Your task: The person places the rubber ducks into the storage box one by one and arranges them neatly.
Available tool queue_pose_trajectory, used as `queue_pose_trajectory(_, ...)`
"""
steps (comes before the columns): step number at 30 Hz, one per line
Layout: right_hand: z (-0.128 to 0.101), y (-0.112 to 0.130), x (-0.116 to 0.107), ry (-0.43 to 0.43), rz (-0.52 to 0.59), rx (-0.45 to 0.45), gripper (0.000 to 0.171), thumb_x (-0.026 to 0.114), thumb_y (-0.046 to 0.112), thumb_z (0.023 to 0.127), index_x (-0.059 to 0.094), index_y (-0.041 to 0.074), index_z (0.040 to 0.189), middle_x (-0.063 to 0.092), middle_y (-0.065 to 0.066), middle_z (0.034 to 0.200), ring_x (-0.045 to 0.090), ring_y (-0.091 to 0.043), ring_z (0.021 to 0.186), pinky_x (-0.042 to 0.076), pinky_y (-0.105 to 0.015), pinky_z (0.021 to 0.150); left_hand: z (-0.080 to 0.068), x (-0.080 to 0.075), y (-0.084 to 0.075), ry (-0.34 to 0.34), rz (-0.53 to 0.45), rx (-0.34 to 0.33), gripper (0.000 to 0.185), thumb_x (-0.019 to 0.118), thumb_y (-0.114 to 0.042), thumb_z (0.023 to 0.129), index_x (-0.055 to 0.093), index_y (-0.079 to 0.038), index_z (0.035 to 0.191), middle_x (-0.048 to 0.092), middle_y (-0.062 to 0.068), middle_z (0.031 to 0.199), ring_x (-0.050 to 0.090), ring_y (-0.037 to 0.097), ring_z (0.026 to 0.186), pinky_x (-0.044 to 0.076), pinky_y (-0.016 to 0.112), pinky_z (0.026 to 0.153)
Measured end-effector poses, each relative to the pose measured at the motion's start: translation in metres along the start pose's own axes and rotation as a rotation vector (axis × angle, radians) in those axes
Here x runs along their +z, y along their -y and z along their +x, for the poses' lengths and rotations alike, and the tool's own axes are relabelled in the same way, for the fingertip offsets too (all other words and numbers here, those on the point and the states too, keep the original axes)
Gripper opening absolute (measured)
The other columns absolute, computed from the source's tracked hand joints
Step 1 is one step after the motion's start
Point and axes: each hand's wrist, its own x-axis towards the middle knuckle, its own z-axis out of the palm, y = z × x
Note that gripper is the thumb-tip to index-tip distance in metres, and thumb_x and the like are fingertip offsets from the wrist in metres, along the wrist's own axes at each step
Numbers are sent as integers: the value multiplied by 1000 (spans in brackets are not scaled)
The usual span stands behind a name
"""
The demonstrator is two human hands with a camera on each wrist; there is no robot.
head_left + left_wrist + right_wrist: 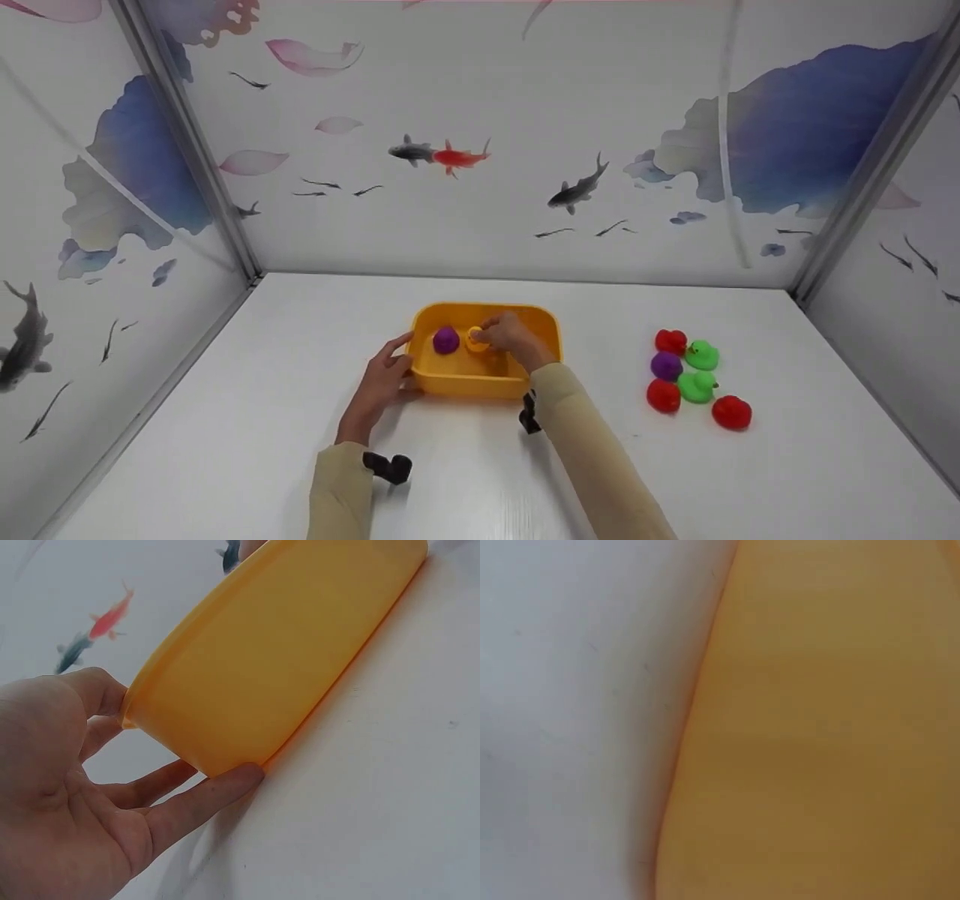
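A yellow plastic bin (pixel 465 386) stands on the white table. My left hand (pixel 384 375) holds its left end; in the left wrist view the index finger bends at the rim and the thumb (pixel 217 799) lies along the lower edge of the bin's wall (pixel 255 682). Inside the bin, my right hand (pixel 511 336) pinches a small yellow rubber duck (pixel 475 341). To the left of that duck sits a purple toy (pixel 446 340) on the bin's floor. The right wrist view shows only the bin's outer wall (pixel 817 727) close up, with the hand out of sight.
Right of the bin, a loose group of toys lies on the table (pixel 585 465): green ducks (pixel 703 355), a purple toy (pixel 667 366) and several red ones (pixel 732 412). Printed panels (pixel 480 225) wall the table at the back and both sides.
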Motion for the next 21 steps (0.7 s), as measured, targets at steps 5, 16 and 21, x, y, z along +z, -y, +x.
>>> queue_pose_trajectory(5, -1, -1, 2, -16, 15, -6, 36, 68, 21, 94, 65, 2, 125, 64, -13, 124, 58, -27, 103, 48, -42, 109, 0, 2, 1, -1, -2, 23, 52, 48, -19, 101, 42, -25, 152, 56, 20, 141, 65, 25, 108, 61, 43, 89)
queue_pose_trajectory(16, -7, 1, 7, -46, 51, -44, 34, 67, 17, 95, 66, 1, 124, 65, -15, 123, 58, -27, 102, 51, -41, 106, -1, 2, 2, -13, 10, 9, 52, 48, -20, 102, 41, -26, 153, 56, 19, 143, 66, 25, 107, 61, 42, 90)
queue_pose_trajectory(21, -5, 1, 6, -38, 2, -82, 35, 67, 15, 95, 65, 1, 128, 65, -16, 125, 59, -26, 103, 54, -39, 104, 0, 2, 2, -6, 4, 19, 52, 47, -19, 102, 41, -26, 153, 55, 20, 144, 65, 27, 109, 61, 42, 90)
